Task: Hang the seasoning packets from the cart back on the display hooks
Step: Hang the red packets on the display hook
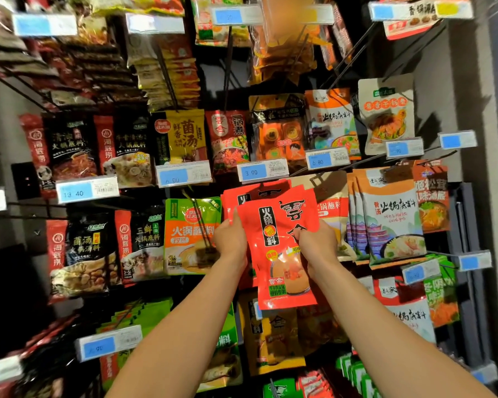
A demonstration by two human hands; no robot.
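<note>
I'm holding a red seasoning packet (282, 248) up in front of the display w/ both hands, apart, one on each side edge: my left hand (230, 239) is pinching the left edge w/ thumb on the front, my right hand (316, 242) is curling round the right edge about mid-height. I'm gripping low so the top stays free, prob. to line its hang hole up w/ a hook; the hole itself I can't make out. Just behind the packet, slightly up & left, more identical red packets (236, 202) are hanging, so this looks like the right spot. Directly above the packet a 3.90 price tag (262, 170) is sitting on its hook end. Left of the packet a green-orange dip sauce bag (193, 234) is hanging; right of it, a white-orange soup base pack (391, 219). The surface here is a dark pegboard wall (222, 79) w/ long black hooks, rows of packets all round. The cart isn't in view.
</note>
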